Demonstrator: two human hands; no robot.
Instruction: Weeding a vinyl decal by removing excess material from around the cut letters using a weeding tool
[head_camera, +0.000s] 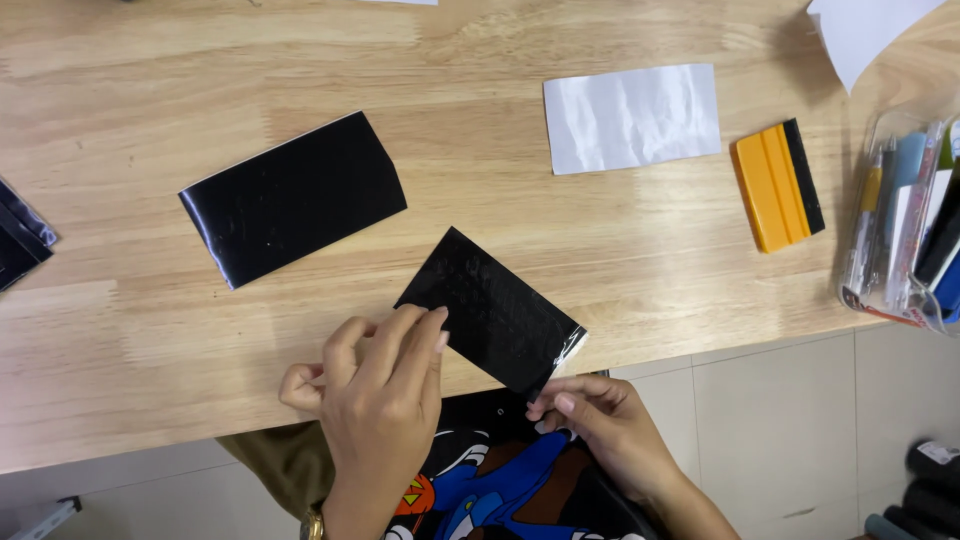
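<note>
A: Head view: left hand (385, 385) flat, fingers pressing the black film sheet (492, 312) at the worktop (150, 330) front edge. Right hand (600, 420) pinches its corner at four o'clock.

B: Looks like peeling the backing; next calls for a steady pull. Another black sheet (295, 198) at ten o'clock, yellow squeegee (778, 186) at two.

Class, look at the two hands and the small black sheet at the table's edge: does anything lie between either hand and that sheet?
Nothing visible does. The left hand rests directly on the small black sheet, and the right hand pinches its lower corner.
</note>
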